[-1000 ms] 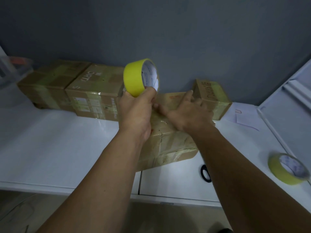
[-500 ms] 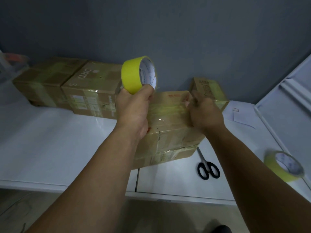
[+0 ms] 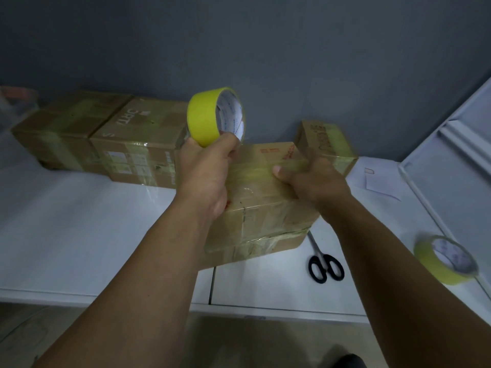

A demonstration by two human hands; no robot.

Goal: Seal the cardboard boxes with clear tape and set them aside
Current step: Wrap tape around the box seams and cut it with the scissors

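Observation:
A taped cardboard box (image 3: 260, 208) sits on the white table (image 3: 79, 221) in front of me. My left hand (image 3: 204, 171) grips a yellow roll of tape (image 3: 212, 120), held upright above the box's far left corner. A strip of clear tape runs from the roll across the box top. My right hand (image 3: 313, 179) curls over the box's right top edge, thumb on the tape and fingers down the right side.
Two taped boxes (image 3: 111, 139) stand side by side at the back left against the grey wall. A smaller box (image 3: 329, 142) stands behind the right hand. Black-handled scissors (image 3: 325, 264) lie near the front edge. A second tape roll (image 3: 446, 258) lies at the right.
My right hand slid from the middle of the box top to its right edge and curled over it. The scissors came into view. The roll stays in my left hand.

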